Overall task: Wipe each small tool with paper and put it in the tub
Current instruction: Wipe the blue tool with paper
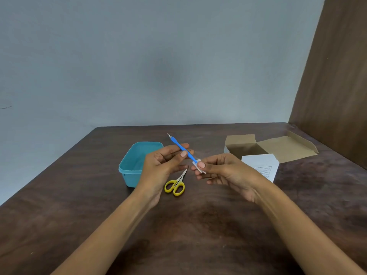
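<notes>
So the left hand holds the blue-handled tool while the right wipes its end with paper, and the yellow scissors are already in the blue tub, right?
Not quite. The head view shows the yellow-handled scissors lying on the dark wooden table beside the light blue plastic tub, not in it. The rest holds: the left hand holds the blue-handled tool, the right hand pinches white paper on its end.

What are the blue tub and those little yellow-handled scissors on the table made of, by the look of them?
The tub looks like moulded plastic: even turquoise colour, rounded corners, soft sheen. The scissors seem to have glossy yellow plastic handles and thin, pale, shiny blades, probably steel, though they are too small to be sure.
</notes>
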